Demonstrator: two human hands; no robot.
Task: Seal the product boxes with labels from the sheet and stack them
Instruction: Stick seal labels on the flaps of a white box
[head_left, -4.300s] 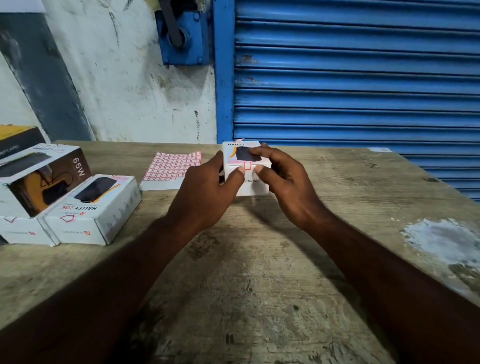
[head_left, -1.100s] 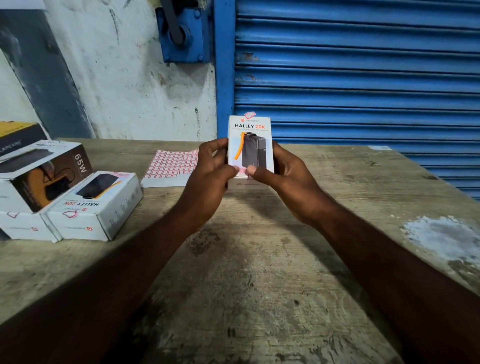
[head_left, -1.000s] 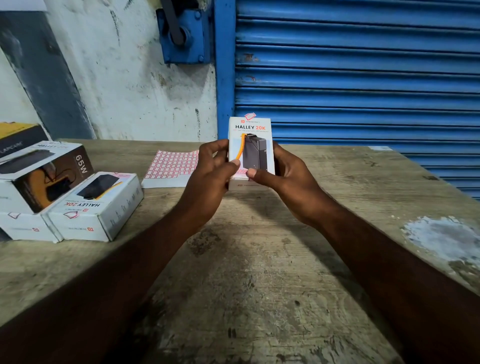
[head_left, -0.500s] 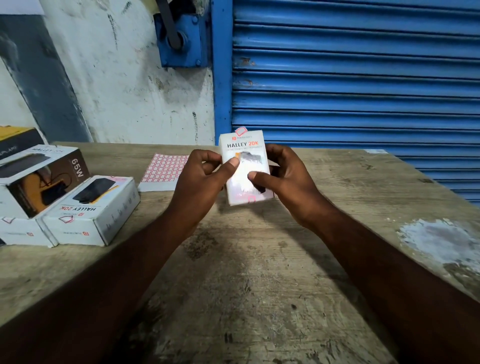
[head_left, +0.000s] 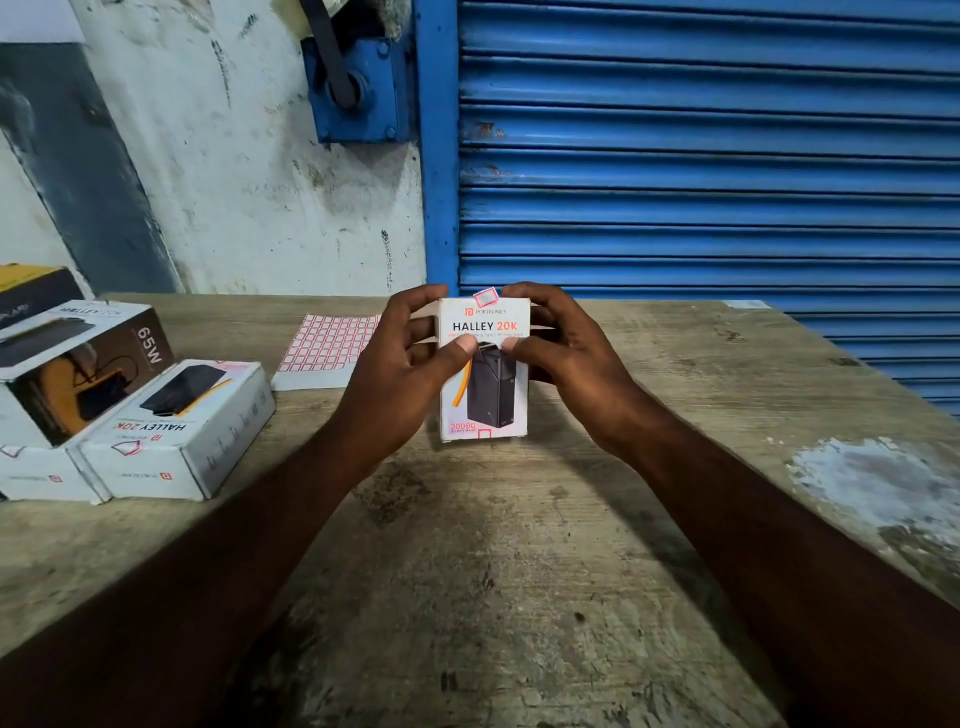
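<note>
White box (head_left: 488, 400), held upright, bears red-edged labels (head_left: 485, 298) top and bottom.

1. Centre box (head_left: 485, 384): white face, black lettering with "20K" in orange, black device picture, orange strap.
2. Top label (head_left: 486, 298) and bottom label (head_left: 484, 434) on that box: pale, red outline.
3. Label sheet (head_left: 327, 345): white, grid of red-outlined squares.
4. Flat box (head_left: 182, 431), left: white, black device print, red logo marks.
5. Tall box (head_left: 78, 374) beside it: white, brown-and-orange panel, white "65W".
6. Shutter (head_left: 701, 156): blue, horizontal ribs.
7. Table (head_left: 519, 571): grey-brown wood grain, whitish patch (head_left: 878, 483) at right.
</note>
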